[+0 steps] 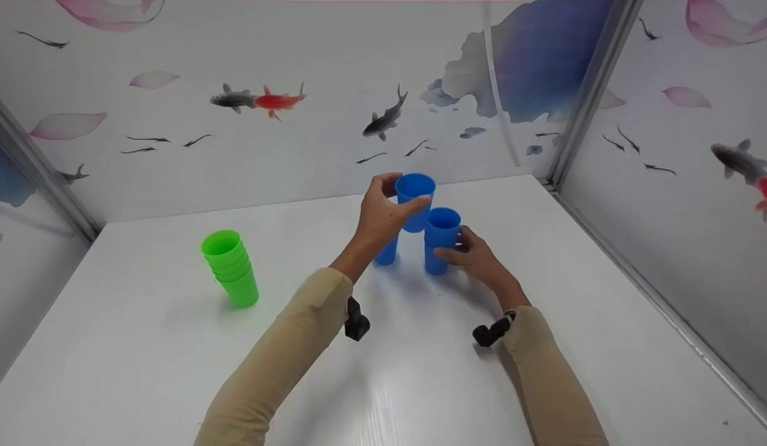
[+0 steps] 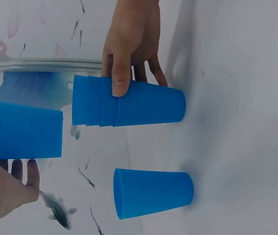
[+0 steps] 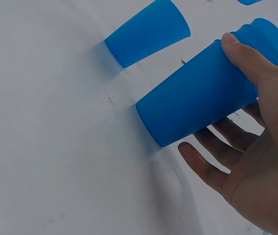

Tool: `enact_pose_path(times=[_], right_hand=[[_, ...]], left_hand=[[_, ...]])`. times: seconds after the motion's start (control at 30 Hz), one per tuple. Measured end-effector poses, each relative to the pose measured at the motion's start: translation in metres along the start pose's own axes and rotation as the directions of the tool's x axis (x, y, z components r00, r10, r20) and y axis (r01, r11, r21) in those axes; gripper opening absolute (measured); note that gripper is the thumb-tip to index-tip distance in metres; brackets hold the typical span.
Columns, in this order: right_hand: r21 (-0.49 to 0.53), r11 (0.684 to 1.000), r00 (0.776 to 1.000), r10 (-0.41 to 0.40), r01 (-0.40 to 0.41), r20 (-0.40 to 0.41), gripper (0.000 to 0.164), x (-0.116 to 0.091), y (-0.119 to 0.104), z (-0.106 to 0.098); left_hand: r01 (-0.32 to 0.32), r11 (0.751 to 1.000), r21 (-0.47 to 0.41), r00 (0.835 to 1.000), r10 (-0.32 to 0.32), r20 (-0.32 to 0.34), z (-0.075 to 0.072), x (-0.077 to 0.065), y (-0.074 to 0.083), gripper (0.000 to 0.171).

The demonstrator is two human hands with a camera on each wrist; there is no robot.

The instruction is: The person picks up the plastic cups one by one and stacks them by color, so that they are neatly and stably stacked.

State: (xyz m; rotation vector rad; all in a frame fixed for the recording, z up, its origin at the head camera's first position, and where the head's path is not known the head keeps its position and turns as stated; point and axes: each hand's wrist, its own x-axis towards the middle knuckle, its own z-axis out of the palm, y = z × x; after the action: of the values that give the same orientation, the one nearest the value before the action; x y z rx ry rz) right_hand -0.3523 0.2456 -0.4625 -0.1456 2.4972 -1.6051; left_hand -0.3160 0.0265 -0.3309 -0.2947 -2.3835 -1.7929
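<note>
My left hand (image 1: 380, 210) grips a blue cup (image 1: 414, 219) raised above the table, its rim upward, with the thumb across the near side. Beneath that hand a single blue cup (image 1: 387, 251) stands upright on the table; the left wrist view shows this lone cup (image 2: 153, 193) whole. To its right is an upright stack of several blue cups (image 1: 441, 235), nested in one another. My right hand (image 1: 479, 257) holds this stack from the right side. In the right wrist view, the thumb lies near the upper rims and the fingers are on the other side.
On the left half of the white table (image 1: 142, 359) stands a stack of several green cups (image 1: 238, 282), nested and upright. Printed walls (image 1: 296, 155) with fish and petals enclose the table at the back and sides. A black wrist camera (image 1: 356, 321) sits at the left sleeve.
</note>
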Motion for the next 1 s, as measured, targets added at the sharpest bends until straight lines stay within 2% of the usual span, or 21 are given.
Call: enact_pose_path(times=[0.2, 0.33, 0.47, 0.73, 1.0], right_hand=[[-0.009, 1.0, 1.0, 0.015, -0.015, -0.001, 0.099, 0.001, -0.003, -0.001], [-0.015, 0.999, 0.999, 0.033, -0.033, -0.001, 0.103, 0.001, -0.005, 0.0], [-0.014, 0.999, 0.999, 0.037, -0.037, -0.004, 0.104, 0.001, -0.005, 0.0], [-0.016, 0.999, 0.999, 0.04, -0.04, 0.006, 0.108, 0.0, -0.002, -0.001], [-0.008, 1.0, 1.0, 0.022, -0.022, 0.004, 0.102, 0.0, -0.002, -0.001]], left_hand=[[-0.013, 1.0, -0.029, 1.0, 0.014, 0.022, 0.01, 0.007, 0.024, 0.072], [-0.014, 0.999, -0.029, 0.999, 0.016, 0.038, 0.02, 0.01, 0.029, 0.071], [-0.004, 1.0, -0.027, 0.999, 0.005, 0.054, 0.029, 0.014, 0.027, 0.07], [0.038, 0.998, -0.041, 0.996, -0.035, 0.077, 0.042, 0.014, 0.011, 0.071], [0.022, 0.998, -0.059, 0.998, -0.019, 0.064, 0.047, 0.015, 0.004, 0.07]])
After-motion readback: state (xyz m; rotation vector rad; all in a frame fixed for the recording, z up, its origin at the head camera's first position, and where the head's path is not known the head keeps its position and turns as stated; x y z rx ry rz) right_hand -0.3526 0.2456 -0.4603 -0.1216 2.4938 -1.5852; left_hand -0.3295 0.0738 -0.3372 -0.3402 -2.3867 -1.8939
